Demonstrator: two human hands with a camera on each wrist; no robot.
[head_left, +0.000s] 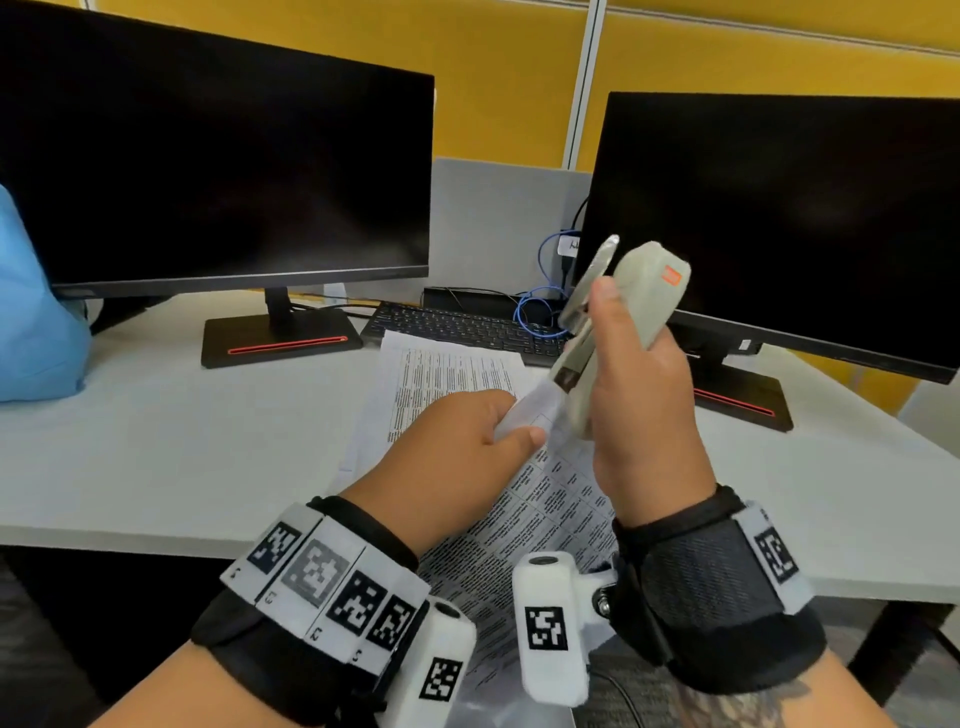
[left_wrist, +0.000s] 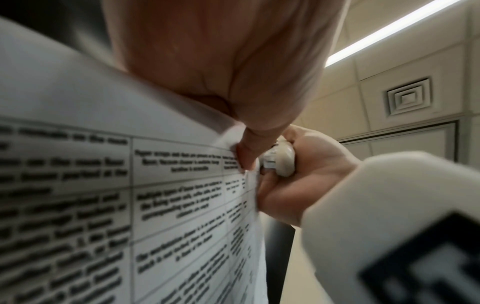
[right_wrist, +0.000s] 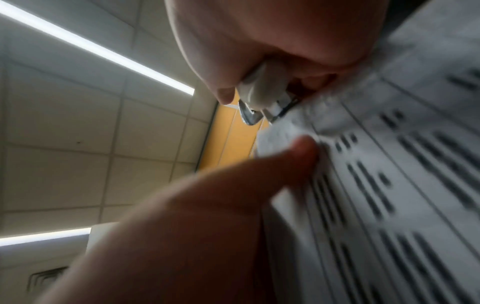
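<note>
A beige stapler (head_left: 641, 306) with a metal top arm stands tilted above the desk, gripped by my right hand (head_left: 631, 374) around its body. My left hand (head_left: 511, 431) pinches the corner of a printed sheet (head_left: 530, 410) between thumb and fingers. That corner sits in the stapler's mouth at its lower end. The left wrist view shows my thumb on the sheet (left_wrist: 182, 205) right beside the stapler (left_wrist: 281, 162). In the right wrist view the stapler (right_wrist: 262, 92) meets the paper (right_wrist: 389, 164) edge. The rest of the sheet hangs down toward my lap.
More printed pages (head_left: 452, 374) lie on the white desk (head_left: 182, 441). Behind them are a black keyboard (head_left: 457, 327), two dark monitors (head_left: 218, 171) (head_left: 779, 218) on stands, and blue cables (head_left: 540, 306). A blue bag (head_left: 36, 322) sits at the left.
</note>
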